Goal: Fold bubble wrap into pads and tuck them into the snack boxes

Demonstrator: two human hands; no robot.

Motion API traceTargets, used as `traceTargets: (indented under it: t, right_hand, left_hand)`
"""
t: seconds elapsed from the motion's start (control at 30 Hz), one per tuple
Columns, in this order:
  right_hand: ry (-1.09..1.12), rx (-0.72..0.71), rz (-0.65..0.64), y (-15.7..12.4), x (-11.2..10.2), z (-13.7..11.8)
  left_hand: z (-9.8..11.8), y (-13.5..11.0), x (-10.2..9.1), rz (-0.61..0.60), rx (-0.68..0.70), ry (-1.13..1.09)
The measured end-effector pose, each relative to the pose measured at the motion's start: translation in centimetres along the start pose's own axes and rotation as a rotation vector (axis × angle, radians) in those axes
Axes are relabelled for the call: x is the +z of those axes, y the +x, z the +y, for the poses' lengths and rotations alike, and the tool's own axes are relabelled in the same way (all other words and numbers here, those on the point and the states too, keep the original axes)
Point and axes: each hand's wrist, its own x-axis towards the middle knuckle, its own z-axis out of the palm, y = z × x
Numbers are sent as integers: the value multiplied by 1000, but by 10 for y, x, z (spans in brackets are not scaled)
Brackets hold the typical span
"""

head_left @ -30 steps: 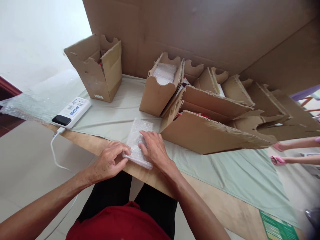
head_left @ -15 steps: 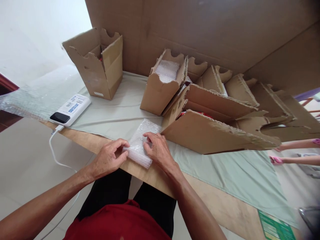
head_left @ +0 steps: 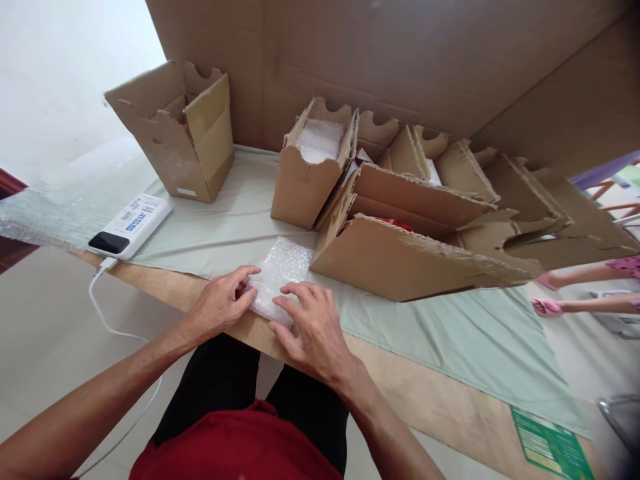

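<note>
A small folded piece of clear bubble wrap (head_left: 283, 263) lies flat at the front edge of the table, on a pale green cloth. My left hand (head_left: 217, 303) rests at its left edge, with thumb and forefinger apart and their tips against the wrap. Over its lower right side is my right hand (head_left: 313, 327), fingers spread and slightly bent, thumb low near the front corner. Neither hand is closed round the wrap. Parts of its near edge are hidden by my right fingers.
Several open cardboard boxes (head_left: 425, 263) stand to the right; one holds a bubble-wrapped item (head_left: 320, 140). Another cardboard box (head_left: 185, 147) is at the back left. A white power bank (head_left: 133, 223) with a cable lies left, beside more bubble wrap (head_left: 45, 207). Another person's feet (head_left: 547, 307) show far right.
The rolled-up near part of the bubble wrap now lies flatter. My right hand has moved toward me and its fingers have spread. My left fingertips have shifted slightly up along the edge.
</note>
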Motion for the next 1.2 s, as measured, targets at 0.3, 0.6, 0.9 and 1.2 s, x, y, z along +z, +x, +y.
traceTargets:
  t: [0.3, 0.6, 0.9, 1.2]
  right_hand:
    - [-294, -53, -1, -10, 14, -10]
    - [-230, -12, 66, -13, 31, -4]
    - [250, 191, -46, -7, -4, -4]
    - [-3, 283, 70, 1, -1, 21]
  left_hand:
    - [4, 7, -1, 5, -11, 83]
    - [6, 4, -7, 88, 206, 152]
    - [2, -10, -26, -96, 478, 64]
    - [14, 20, -10, -91, 63, 104]
